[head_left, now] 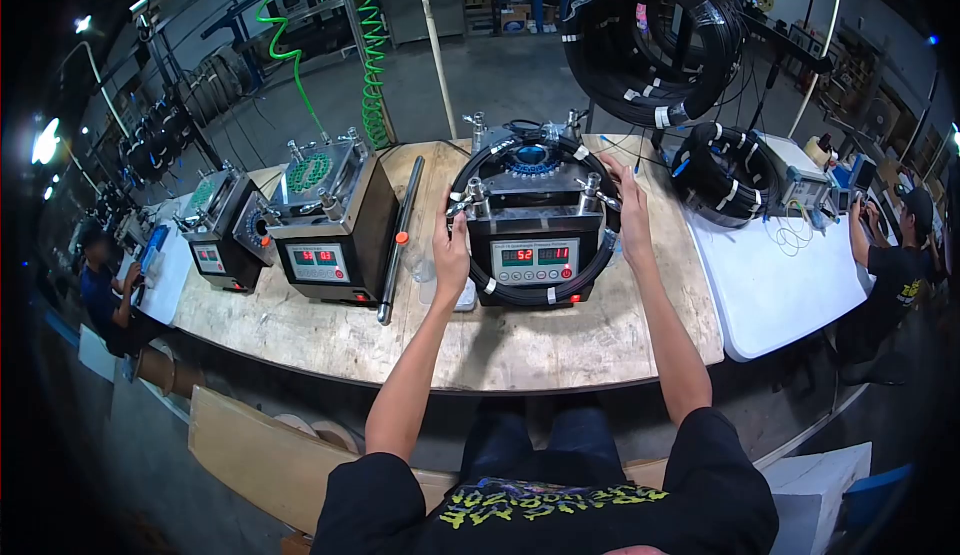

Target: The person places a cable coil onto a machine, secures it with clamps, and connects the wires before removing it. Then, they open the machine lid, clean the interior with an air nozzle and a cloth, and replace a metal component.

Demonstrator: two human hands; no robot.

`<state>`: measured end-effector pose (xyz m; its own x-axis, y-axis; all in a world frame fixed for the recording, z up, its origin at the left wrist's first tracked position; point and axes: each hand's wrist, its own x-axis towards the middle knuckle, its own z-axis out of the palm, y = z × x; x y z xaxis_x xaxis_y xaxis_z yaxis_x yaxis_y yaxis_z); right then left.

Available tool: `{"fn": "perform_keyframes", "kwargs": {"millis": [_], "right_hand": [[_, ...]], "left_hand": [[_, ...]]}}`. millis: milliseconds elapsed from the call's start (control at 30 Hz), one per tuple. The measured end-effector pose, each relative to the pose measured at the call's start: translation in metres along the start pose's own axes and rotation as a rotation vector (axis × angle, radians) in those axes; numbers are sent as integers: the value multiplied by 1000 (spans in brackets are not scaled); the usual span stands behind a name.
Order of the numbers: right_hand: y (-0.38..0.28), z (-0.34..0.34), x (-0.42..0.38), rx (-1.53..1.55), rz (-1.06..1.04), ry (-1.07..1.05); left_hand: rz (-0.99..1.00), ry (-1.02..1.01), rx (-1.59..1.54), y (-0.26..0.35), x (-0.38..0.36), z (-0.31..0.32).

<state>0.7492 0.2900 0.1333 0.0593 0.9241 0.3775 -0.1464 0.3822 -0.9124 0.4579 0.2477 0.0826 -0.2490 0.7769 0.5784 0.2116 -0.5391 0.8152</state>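
A black cable coil [597, 255] is laid around the metal machine [533, 223] at the middle of the wooden table [560, 340], toward its far edge. The coil is gripped on its left side by the left hand [450, 250] and on its right side by the right hand [630, 217], fingers curled over it. Red digits are shown on the machine's front panel. Two similar machines [330, 223] are set toward the table's left end, a metal rod [399, 243] between.
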Motion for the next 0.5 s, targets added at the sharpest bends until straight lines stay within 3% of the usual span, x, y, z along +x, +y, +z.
{"fn": "perform_keyframes", "kwargs": {"millis": [67, 167, 267, 367, 500], "right_hand": [[2, 0, -1, 86, 7, 21], [31, 2, -5, -205, -137, 147], [45, 15, -23, -133, -169, 281], [54, 13, -19, -145, -229, 263], [51, 13, -21, -163, -218, 256]], "left_hand": [[-22, -4, 14, -5, 0, -1], [-27, 51, 58, -5, -3, 3], [-45, 154, 116, 16, -10, 16], [-24, 186, 143, 3, -11, 18], [-143, 156, 88, 8, -14, 16]]}}
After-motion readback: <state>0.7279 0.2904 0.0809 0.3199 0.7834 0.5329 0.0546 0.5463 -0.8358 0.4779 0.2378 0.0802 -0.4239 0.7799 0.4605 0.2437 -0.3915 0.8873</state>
